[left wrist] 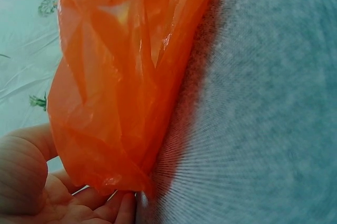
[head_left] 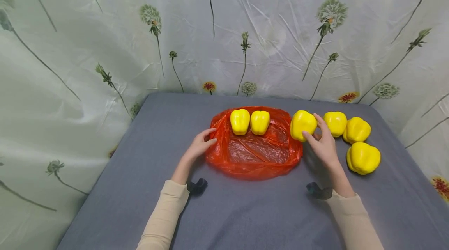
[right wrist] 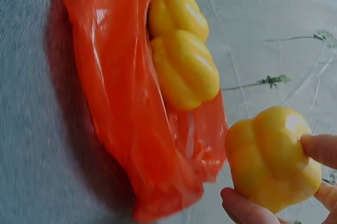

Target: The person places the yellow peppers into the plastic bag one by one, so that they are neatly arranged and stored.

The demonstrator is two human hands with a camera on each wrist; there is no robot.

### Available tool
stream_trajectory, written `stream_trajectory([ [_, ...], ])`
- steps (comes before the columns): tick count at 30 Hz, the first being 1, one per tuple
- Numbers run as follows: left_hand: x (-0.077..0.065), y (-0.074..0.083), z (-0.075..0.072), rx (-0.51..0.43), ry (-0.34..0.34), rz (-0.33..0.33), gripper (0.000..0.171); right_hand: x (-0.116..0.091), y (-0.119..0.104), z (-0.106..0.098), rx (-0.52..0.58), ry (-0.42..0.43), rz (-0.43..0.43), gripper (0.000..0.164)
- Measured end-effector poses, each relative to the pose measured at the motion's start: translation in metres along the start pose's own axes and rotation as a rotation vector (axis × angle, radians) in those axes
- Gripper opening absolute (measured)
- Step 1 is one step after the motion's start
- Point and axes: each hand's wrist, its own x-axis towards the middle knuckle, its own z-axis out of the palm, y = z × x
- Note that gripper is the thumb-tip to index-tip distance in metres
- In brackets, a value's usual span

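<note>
A red plastic bag (head_left: 254, 170) lies spread open on the table, its rim raised around a hollow. Two yellow bell peppers (head_left: 240, 122) sit side by side in its far part. My left hand (head_left: 200, 146) holds the bag's left edge; in the left wrist view, the orange-looking film (left wrist: 113, 103) covers some of the fingertips. At the bag's right rim, my right hand (head_left: 323, 142) grips another yellow bell pepper (head_left: 303, 125) between thumb and fingers. The right wrist view shows this pepper (right wrist: 271, 161) raised beside the bag (right wrist: 116, 92), apart from the two inside.
Three more yellow bell peppers (head_left: 363, 158) stand on the grey table (head_left: 147, 156), right of my right hand. Behind the table hangs a pale curtain (head_left: 210, 47) printed with dandelions. A dark strap piece (head_left: 319, 190) sits at each wrist.
</note>
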Motion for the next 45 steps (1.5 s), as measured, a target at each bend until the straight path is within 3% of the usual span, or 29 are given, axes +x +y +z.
stream_trajectory([
  [8,-0.002,0.004,0.0,-0.001,-0.003,-0.008,0.05,0.003,-0.006,0.019,0.051,-0.099,-0.022,0.068],
  [16,-0.018,0.032,-0.005,-0.016,-0.029,-0.016,0.05,0.013,-0.005,0.038,0.01,-0.163,-0.02,0.066],
  [25,0.0,0.001,0.001,-0.005,-0.002,-0.006,0.05,0.023,-0.002,0.05,-0.128,-0.168,-0.029,0.066],
  [39,0.004,-0.004,0.002,0.015,0.005,-0.011,0.049,0.029,0.005,0.055,-0.229,-0.235,0.041,0.069],
  [45,0.002,-0.003,0.001,0.005,0.006,-0.02,0.05,0.028,0.009,0.057,-0.29,-0.218,0.03,0.067],
])
